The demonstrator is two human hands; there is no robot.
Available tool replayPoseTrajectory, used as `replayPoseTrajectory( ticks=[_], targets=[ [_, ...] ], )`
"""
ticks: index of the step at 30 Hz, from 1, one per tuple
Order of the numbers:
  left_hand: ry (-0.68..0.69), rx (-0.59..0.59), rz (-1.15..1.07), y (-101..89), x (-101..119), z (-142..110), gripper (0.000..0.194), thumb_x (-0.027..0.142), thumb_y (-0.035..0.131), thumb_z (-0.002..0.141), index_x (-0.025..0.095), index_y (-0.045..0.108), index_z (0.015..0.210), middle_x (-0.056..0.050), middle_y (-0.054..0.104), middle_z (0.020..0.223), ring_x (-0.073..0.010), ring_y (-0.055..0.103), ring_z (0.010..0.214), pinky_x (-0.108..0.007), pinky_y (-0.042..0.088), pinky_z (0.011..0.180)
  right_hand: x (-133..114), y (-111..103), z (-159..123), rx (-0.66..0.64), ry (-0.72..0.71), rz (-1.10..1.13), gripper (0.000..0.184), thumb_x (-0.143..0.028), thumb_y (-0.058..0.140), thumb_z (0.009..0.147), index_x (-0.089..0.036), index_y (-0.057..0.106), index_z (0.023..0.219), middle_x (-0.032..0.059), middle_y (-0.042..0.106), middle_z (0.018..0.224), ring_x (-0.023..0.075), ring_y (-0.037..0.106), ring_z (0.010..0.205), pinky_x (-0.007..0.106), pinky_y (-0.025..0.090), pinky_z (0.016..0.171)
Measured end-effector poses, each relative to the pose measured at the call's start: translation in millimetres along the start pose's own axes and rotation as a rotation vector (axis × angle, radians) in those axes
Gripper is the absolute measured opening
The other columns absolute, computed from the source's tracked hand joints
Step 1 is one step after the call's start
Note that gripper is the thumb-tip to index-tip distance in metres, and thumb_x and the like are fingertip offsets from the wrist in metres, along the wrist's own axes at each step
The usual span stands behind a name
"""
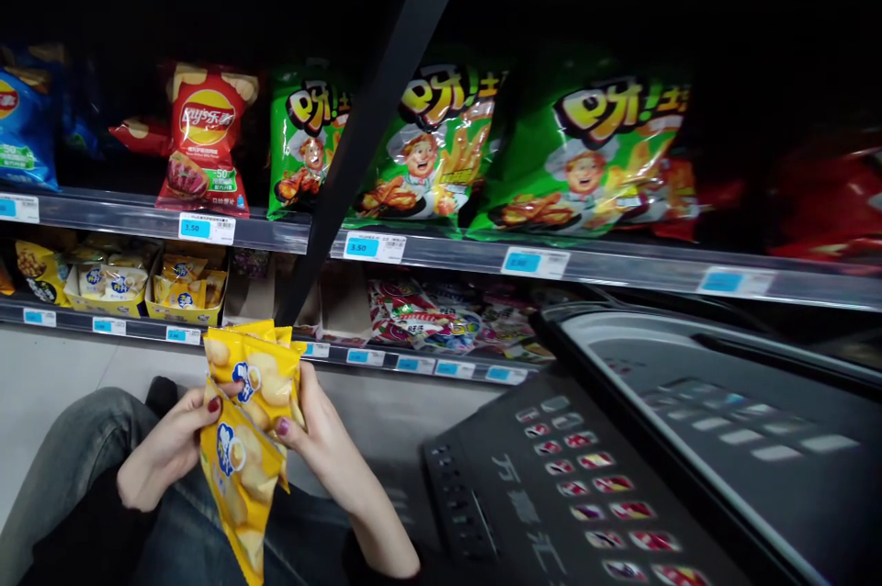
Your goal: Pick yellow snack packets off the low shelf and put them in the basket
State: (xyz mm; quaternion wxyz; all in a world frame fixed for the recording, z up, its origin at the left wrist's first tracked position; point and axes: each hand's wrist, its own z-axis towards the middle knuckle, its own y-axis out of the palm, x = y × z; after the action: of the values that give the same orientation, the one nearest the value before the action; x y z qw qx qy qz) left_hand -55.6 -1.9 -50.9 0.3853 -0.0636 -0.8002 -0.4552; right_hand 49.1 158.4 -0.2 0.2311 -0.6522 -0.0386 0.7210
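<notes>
1. Head view shows us crouched before a snack shelf (441,251), our knees in jeans (75,457) low in the frame.
2. Our left hand (169,448) is closed on a string of yellow snack packets (252,421), its fingertips pinching the left edge where the upper and lower packets meet.
3. Our right hand (323,439) is closed on the same string from the right side, thumb pressed on the front of the upper packet.
4. The yellow snack packets hang upright between both hands, above our lap and in front of the lowest shelf; the bottom packet dangles over the jeans.
5. On the lowest shelf to the left, open yellow boxes (186,292) hold more packets of the same kind.
6. Above them stand a red crisp bag (205,140) and green snack bags (434,150), with blue price tags (376,247) along the rail.
7. A dark shopping basket (620,467) sits just to our right.
</notes>
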Motion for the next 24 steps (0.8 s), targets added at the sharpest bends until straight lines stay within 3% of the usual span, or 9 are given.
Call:
replayPoseTrajectory(
  ticks=[4, 7, 9, 10, 12, 14, 17, 21, 24],
  targets=[
    [0.022, -0.014, -0.078, 3.1, -2, 3, 0.030, 0.029, 0.078, 0.060, 0.017, 0.071, 0.087, -0.008, 0.072, 0.087, -0.0259, 0.065, 0.088, -0.037, 0.048, 0.086, -4, 3, 1, 0.069, 0.060, -0.068, 0.046, -0.052, 0.045, 0.081, -0.017, 0.039, 0.111, 0.0121, 0.053, 0.112, 0.0273, 0.050, 0.104, 0.040, 0.039, 0.088],
    [0.056, 0.030, -0.163, 7.6, -2, 5, 0.026, 0.025, 0.076, 0.062, 0.016, 0.069, 0.085, -0.007, 0.072, 0.085, -0.0255, 0.066, 0.089, -0.038, 0.048, 0.088, -11, 4, -3, 0.368, 0.047, -0.264, 0.041, -0.047, 0.041, 0.083, -0.016, 0.042, 0.111, 0.0144, 0.051, 0.107, 0.0293, 0.049, 0.099, 0.045, 0.038, 0.084],
    [0.106, 0.104, -0.200, 10.2, -3, 6, 0.023, 0.022, 0.074, 0.064, 0.016, 0.068, 0.085, -0.007, 0.072, 0.085, -0.0247, 0.066, 0.087, -0.037, 0.050, 0.085, -19, 10, -9, 0.562, -0.096, -0.385, 0.035, -0.044, 0.047, 0.081, -0.018, 0.046, 0.104, 0.0129, 0.052, 0.099, 0.0289, 0.049, 0.092, 0.044, 0.039, 0.079],
    [0.134, 0.154, -0.214, 11.2, -3, 7, 0.019, 0.021, 0.073, 0.066, 0.016, 0.067, 0.084, -0.007, 0.072, 0.085, -0.0241, 0.066, 0.085, -0.037, 0.051, 0.083, -23, 14, -12, 0.588, -0.165, -0.416, 0.031, -0.043, 0.051, 0.079, -0.020, 0.048, 0.098, 0.0105, 0.053, 0.091, 0.0275, 0.050, 0.086, 0.042, 0.040, 0.074],
    [0.190, 0.253, -0.231, 13.3, -3, 9, 0.013, 0.020, 0.069, 0.070, 0.016, 0.066, 0.082, -0.006, 0.072, 0.084, -0.0226, 0.067, 0.082, -0.037, 0.052, 0.081, -30, 26, -18, 0.507, -0.200, -0.421, 0.025, -0.041, 0.058, 0.076, -0.023, 0.048, 0.090, 0.0057, 0.054, 0.079, 0.0236, 0.052, 0.073, 0.035, 0.041, 0.064],
    [0.246, 0.299, -0.234, 15.7, -3, 10, 0.015, 0.021, 0.068, 0.071, 0.017, 0.065, 0.086, -0.006, 0.072, 0.087, -0.0214, 0.067, 0.084, -0.035, 0.052, 0.083, -34, 39, -21, 0.406, -0.110, -0.420, 0.019, -0.038, 0.057, 0.079, -0.024, 0.049, 0.088, 0.0042, 0.055, 0.075, 0.0210, 0.053, 0.065, 0.032, 0.040, 0.057],
    [0.302, 0.236, -0.232, 18.9, -2, 9, 0.032, 0.025, 0.068, 0.072, 0.021, 0.063, 0.104, -0.004, 0.070, 0.102, -0.0203, 0.062, 0.099, -0.033, 0.046, 0.091, -34, 49, -19, 0.374, -0.025, -0.412, 0.011, -0.031, 0.046, 0.086, -0.023, 0.052, 0.082, 0.0053, 0.057, 0.078, 0.0201, 0.055, 0.064, 0.031, 0.039, 0.057],
    [0.279, 0.105, -0.279, 18.1, 1, 6, 0.040, 0.041, 0.062, 0.076, 0.029, 0.059, 0.113, -0.001, 0.061, 0.120, -0.0206, 0.053, 0.114, -0.033, 0.043, 0.096, -32, 32, -14, 0.401, 0.027, -0.094, 0.017, -0.033, 0.042, 0.087, -0.023, 0.051, 0.076, 0.0037, 0.055, 0.074, 0.0183, 0.054, 0.066, 0.029, 0.041, 0.058],
    [0.277, 0.120, -0.293, 13.2, 7, 5, 0.036, 0.046, 0.058, 0.076, 0.031, 0.062, 0.109, 0.001, 0.060, 0.122, -0.0199, 0.055, 0.111, -0.030, 0.048, 0.089, -29, 6, -10, 0.414, 0.125, 0.306, 0.021, -0.044, 0.049, 0.081, -0.023, 0.047, 0.081, 0.0023, 0.056, 0.073, 0.0173, 0.053, 0.063, 0.028, 0.043, 0.055]
  ],
)
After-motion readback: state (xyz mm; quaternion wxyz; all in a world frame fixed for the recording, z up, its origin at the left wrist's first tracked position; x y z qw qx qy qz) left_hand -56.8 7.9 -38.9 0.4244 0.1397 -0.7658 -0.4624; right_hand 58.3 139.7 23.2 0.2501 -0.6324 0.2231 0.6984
